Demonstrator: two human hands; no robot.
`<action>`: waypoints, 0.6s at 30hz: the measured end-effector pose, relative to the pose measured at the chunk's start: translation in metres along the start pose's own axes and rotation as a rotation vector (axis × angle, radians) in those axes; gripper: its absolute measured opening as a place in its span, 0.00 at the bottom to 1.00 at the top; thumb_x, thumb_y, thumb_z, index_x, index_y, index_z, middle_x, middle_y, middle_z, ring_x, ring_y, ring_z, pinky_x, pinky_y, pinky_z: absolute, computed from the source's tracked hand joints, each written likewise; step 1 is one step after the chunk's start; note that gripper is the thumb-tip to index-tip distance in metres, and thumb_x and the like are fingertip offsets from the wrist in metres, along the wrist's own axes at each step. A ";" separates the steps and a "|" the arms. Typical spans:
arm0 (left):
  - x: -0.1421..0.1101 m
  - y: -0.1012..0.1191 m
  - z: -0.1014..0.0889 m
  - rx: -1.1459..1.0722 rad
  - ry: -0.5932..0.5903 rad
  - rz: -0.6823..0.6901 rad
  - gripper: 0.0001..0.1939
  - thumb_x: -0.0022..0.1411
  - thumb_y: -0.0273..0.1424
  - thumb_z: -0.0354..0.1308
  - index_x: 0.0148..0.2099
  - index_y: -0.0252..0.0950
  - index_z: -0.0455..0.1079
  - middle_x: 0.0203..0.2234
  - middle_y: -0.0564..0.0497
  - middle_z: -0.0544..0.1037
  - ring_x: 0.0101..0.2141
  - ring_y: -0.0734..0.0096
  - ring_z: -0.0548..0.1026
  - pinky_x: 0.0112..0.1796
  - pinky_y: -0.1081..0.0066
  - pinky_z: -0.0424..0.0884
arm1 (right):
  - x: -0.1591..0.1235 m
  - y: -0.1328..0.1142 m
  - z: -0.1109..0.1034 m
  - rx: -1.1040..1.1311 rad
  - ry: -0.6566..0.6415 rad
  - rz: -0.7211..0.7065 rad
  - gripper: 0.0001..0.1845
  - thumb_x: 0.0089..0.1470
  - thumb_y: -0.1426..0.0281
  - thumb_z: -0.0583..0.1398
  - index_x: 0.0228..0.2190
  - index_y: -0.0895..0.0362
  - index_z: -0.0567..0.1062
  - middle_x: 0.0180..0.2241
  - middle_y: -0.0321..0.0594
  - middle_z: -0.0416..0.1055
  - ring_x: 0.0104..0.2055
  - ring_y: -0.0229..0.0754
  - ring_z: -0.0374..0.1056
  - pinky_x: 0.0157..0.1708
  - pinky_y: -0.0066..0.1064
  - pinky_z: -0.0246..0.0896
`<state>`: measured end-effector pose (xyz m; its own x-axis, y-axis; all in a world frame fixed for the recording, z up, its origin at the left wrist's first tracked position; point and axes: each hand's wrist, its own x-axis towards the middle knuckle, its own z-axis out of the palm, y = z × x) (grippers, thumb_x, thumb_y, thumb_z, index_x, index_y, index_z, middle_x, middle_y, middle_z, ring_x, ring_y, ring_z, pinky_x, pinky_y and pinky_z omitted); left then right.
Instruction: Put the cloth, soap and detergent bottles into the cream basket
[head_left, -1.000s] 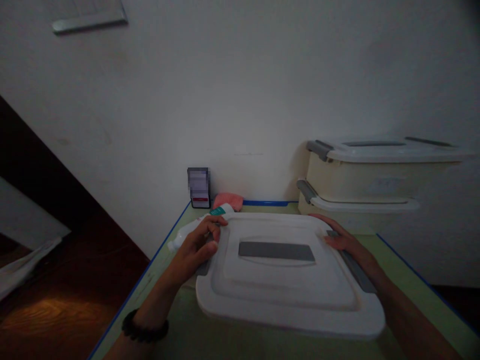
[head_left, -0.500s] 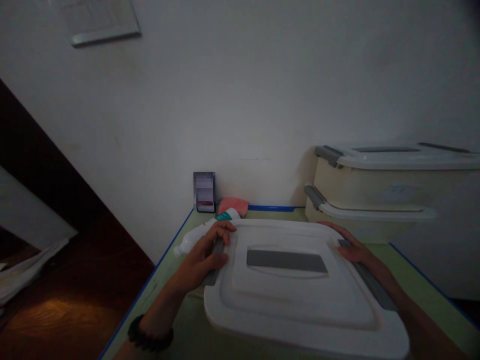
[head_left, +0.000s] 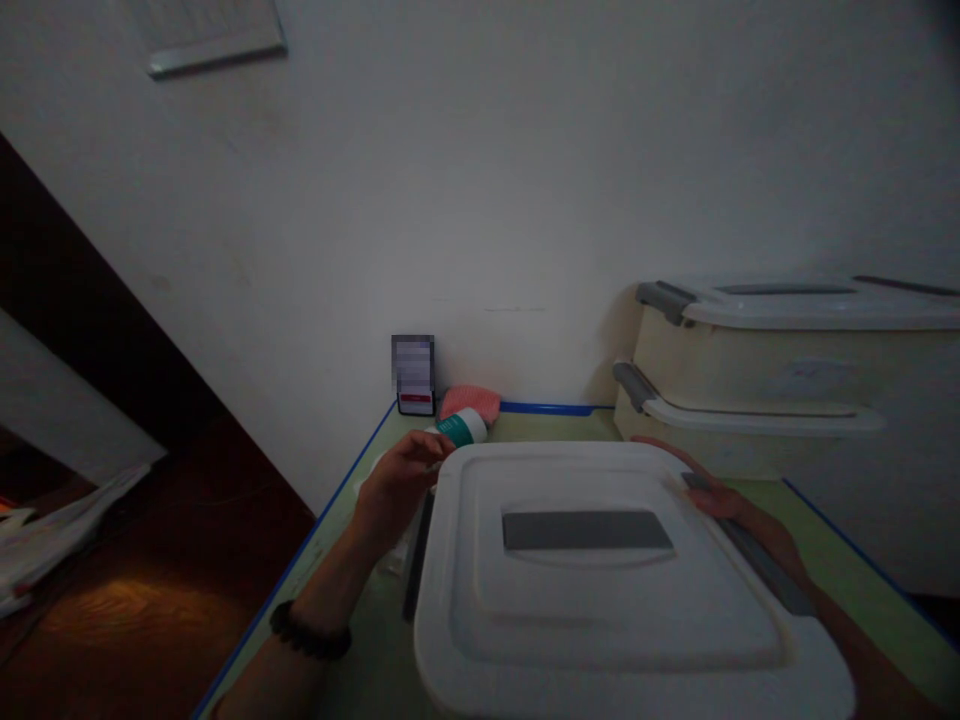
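- Front and centre, the white-lidded box [head_left: 585, 610] fills the near part of the green table [head_left: 547, 428], a grey handle [head_left: 589, 531] set flat in its lid.
- Over on its left side, the left latch [head_left: 416, 570] angles out from the rim, and here's the left hand [head_left: 394, 490] right beside it, fingers bent, thumb and fingertips close together; whether they grip the latch, I cannot tell.
- Across on the other side, the right hand [head_left: 739, 515] is at the edge: thumb over the upper end of the right latch [head_left: 765, 560], a finger reaching to the far corner. The rest is hidden, so I cannot tell how firmly it holds.
- Behind the left hand lies a bottle [head_left: 463, 428] with a green label, then a pink cloth [head_left: 471, 402] and an upright phone [head_left: 415, 380] beside it.
- Far right, 2 more boxes [head_left: 750, 360], stacked near the wall [head_left: 487, 180].
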<state>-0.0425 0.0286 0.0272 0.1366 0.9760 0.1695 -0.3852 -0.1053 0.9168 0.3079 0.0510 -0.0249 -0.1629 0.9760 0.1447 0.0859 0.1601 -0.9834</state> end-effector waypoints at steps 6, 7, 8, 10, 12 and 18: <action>-0.002 -0.009 -0.008 0.249 -0.136 0.130 0.11 0.52 0.36 0.56 0.38 0.40 0.71 0.45 0.49 0.70 0.49 0.58 0.65 0.47 0.65 0.59 | -0.016 -0.029 0.008 0.163 0.006 0.230 0.35 0.32 0.59 0.62 0.47 0.50 0.72 0.42 0.43 0.75 0.43 0.58 0.70 0.37 0.43 0.66; -0.004 -0.009 -0.009 0.307 -0.176 0.145 0.14 0.54 0.39 0.55 0.42 0.41 0.70 0.50 0.49 0.67 0.53 0.55 0.61 0.51 0.63 0.56 | -0.017 -0.033 0.008 0.186 0.018 0.268 0.36 0.31 0.61 0.63 0.48 0.50 0.71 0.40 0.42 0.76 0.42 0.56 0.71 0.36 0.42 0.67; -0.005 -0.009 -0.009 0.372 -0.218 0.161 0.17 0.55 0.42 0.54 0.45 0.42 0.69 0.55 0.49 0.63 0.57 0.53 0.56 0.54 0.60 0.52 | -0.018 -0.036 0.009 0.213 0.041 0.296 0.36 0.31 0.63 0.64 0.48 0.50 0.71 0.39 0.40 0.76 0.41 0.55 0.71 0.36 0.40 0.67; -0.008 -0.006 -0.009 0.513 -0.297 0.176 0.22 0.57 0.45 0.51 0.52 0.44 0.65 0.62 0.51 0.53 0.60 0.50 0.50 0.57 0.56 0.46 | -0.021 -0.041 0.014 0.263 0.132 0.311 0.34 0.33 0.64 0.64 0.48 0.50 0.70 0.38 0.38 0.76 0.39 0.50 0.72 0.36 0.36 0.66; -0.010 -0.003 -0.008 0.627 -0.349 0.182 0.24 0.58 0.46 0.50 0.55 0.45 0.63 0.64 0.52 0.47 0.61 0.49 0.46 0.58 0.54 0.42 | -0.025 -0.046 0.021 0.313 0.241 0.281 0.31 0.37 0.62 0.62 0.47 0.51 0.70 0.40 0.37 0.75 0.40 0.48 0.71 0.38 0.35 0.64; -0.009 0.001 -0.007 0.709 -0.352 0.207 0.20 0.59 0.44 0.50 0.52 0.46 0.66 0.64 0.54 0.48 0.62 0.48 0.45 0.59 0.52 0.39 | -0.036 -0.064 0.032 0.160 0.186 0.281 0.25 0.43 0.61 0.59 0.44 0.55 0.71 0.40 0.40 0.75 0.37 0.46 0.71 0.35 0.33 0.63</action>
<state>-0.0502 0.0213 0.0243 0.4498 0.8190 0.3563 0.2189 -0.4879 0.8450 0.2771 0.0008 0.0292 0.0282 0.9910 -0.1307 -0.0557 -0.1290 -0.9901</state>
